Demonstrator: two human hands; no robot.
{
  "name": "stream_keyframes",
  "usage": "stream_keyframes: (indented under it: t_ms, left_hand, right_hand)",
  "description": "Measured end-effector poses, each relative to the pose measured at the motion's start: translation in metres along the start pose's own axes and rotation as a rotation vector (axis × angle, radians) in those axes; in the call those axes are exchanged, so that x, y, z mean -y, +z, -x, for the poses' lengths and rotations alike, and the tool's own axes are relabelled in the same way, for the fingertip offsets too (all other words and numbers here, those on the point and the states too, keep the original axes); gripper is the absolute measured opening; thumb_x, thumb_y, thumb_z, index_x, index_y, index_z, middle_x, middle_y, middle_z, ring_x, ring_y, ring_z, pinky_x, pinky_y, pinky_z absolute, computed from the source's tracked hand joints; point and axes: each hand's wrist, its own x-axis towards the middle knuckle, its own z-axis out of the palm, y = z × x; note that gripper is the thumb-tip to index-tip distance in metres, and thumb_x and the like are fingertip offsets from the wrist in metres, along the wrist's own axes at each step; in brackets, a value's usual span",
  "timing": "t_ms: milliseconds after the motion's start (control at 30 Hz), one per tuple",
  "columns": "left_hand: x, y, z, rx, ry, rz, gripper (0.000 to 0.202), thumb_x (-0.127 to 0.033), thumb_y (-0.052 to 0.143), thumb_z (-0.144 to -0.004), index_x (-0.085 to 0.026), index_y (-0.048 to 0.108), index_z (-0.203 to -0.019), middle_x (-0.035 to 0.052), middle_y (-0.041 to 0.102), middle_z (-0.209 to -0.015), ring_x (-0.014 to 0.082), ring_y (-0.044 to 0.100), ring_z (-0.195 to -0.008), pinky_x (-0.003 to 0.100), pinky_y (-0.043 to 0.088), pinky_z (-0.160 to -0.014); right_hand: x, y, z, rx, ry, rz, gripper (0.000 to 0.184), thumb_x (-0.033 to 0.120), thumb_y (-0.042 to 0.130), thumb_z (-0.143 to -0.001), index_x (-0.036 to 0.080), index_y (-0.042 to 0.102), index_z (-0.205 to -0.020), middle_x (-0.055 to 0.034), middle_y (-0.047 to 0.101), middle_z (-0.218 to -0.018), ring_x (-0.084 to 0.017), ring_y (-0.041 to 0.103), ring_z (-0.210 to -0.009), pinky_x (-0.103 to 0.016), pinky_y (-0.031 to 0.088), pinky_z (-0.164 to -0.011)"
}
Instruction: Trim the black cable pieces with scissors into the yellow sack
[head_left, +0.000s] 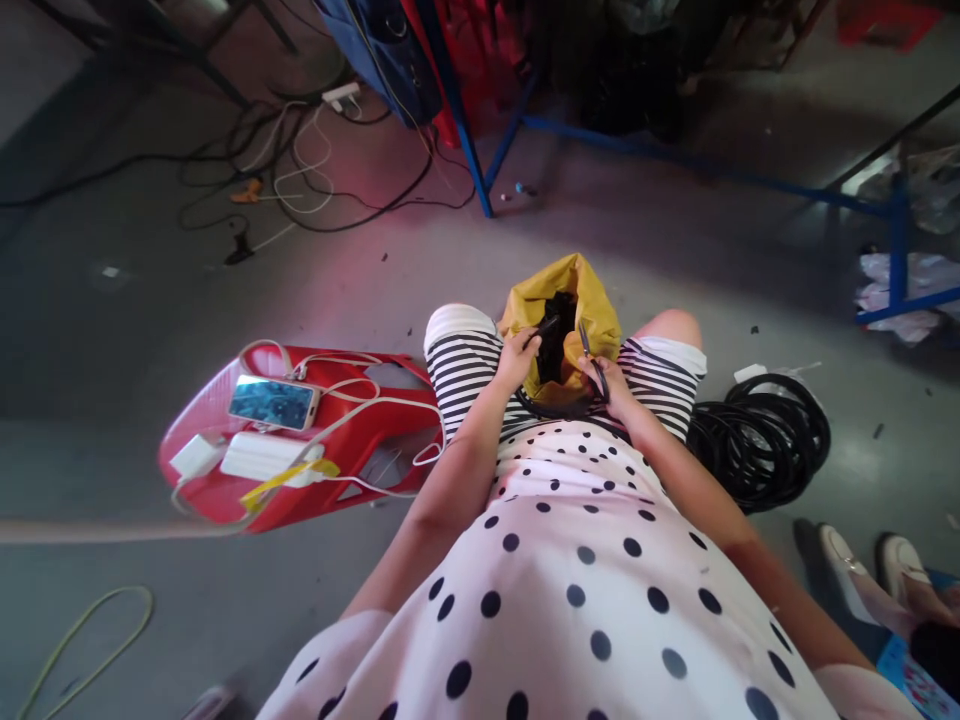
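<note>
I sit with a yellow bag (592, 305) between my knees, its mouth open and dark black contents (556, 345) showing inside. My left hand (516, 358) is closed on the bag's left edge, pinching a black cord there. My right hand (609, 385) is closed on a black cord (592, 362) at the bag's right edge. A black cord loops under the bag across my lap.
A red plastic stool (360, 470) stands at my left with a phone (274, 402), a white power bank (266, 457) and white cables on it. A coil of black cable (761, 440) lies on the floor at my right. Another person's shoes (877, 580) show at lower right. A blue metal frame (480, 160) and tangled wires stand ahead.
</note>
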Motion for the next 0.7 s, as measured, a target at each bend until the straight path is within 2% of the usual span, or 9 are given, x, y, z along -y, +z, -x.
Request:
stream_keyframes:
  t_ms: [67,200,333,467,700]
  left_hand:
    - [-0.002,0.0,0.001,0.036,-0.031,0.081,0.02,-0.04,0.083,-0.099,-0.021,0.079,-0.104,-0.0014,0.063,-0.075,0.0178,0.062,-0.079,0.032,0.054,-0.087]
    - [-0.002,-0.001,0.0,0.088,-0.039,0.129,0.014,-0.033,0.086,-0.095,-0.021,0.079,-0.096,-0.0022,0.061,-0.071,0.0174,0.06,-0.075,0.031,0.054,-0.083]
    - [0.0,-0.001,-0.003,0.124,0.008,0.038,0.009,-0.027,0.081,-0.095,-0.02,0.08,-0.099,-0.0006,0.067,-0.077,0.0192,0.065,-0.084,0.033,0.055,-0.092]
    - [0.005,0.003,-0.004,0.182,0.046,-0.04,0.009,-0.025,0.075,-0.097,-0.019,0.081,-0.101,0.0045,0.077,-0.095,0.0223,0.071,-0.1,0.035,0.056,-0.103]
    - [0.009,0.008,-0.003,0.215,0.059,-0.098,0.013,-0.021,0.069,-0.1,-0.019,0.081,-0.102,0.0066,0.081,-0.105,0.0241,0.072,-0.105,0.036,0.054,-0.111]
  right_hand:
    - [-0.002,-0.001,-0.003,-0.005,-0.011,0.053,0.073,0.08,0.102,-0.065,0.026,0.057,-0.08,0.0043,0.058,-0.063,-0.012,0.048,-0.055,-0.026,0.037,-0.048]
    - [-0.006,0.0,-0.007,0.044,-0.024,0.118,0.069,0.075,0.104,-0.066,0.027,0.057,-0.081,0.0054,0.056,-0.065,-0.013,0.045,-0.057,-0.027,0.037,-0.051]
    - [-0.008,0.001,-0.008,0.074,-0.013,0.206,0.067,0.074,0.103,-0.068,0.028,0.056,-0.08,0.0046,0.057,-0.064,-0.015,0.048,-0.059,-0.029,0.038,-0.052]
    - [-0.007,0.004,-0.008,0.059,0.011,0.22,0.069,0.078,0.101,-0.069,0.028,0.055,-0.079,0.0036,0.058,-0.064,-0.017,0.051,-0.06,-0.031,0.041,-0.054]
    - [-0.006,0.008,-0.01,0.076,0.019,0.192,0.07,0.082,0.098,-0.072,0.028,0.054,-0.081,0.0041,0.057,-0.067,-0.016,0.051,-0.063,-0.031,0.042,-0.056]
